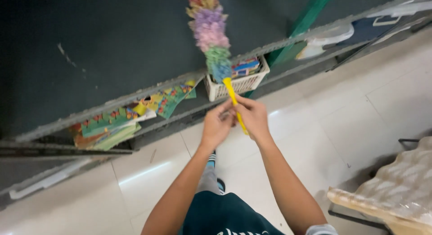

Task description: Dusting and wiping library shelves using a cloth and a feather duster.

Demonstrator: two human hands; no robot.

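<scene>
Both hands, left hand [216, 125] and right hand [253, 118], have fingers closed round the yellow handle [235, 103], steadying the fluffy multicoloured duster [209, 32] upright over the shelf [135, 98].

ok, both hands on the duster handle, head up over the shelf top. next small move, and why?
Probably lower the duster head onto the dark shelf top. Both the left hand and right hand already grip the yellow handle, and the fluffy head appears to be raised over that surface, above the white basket.
</scene>
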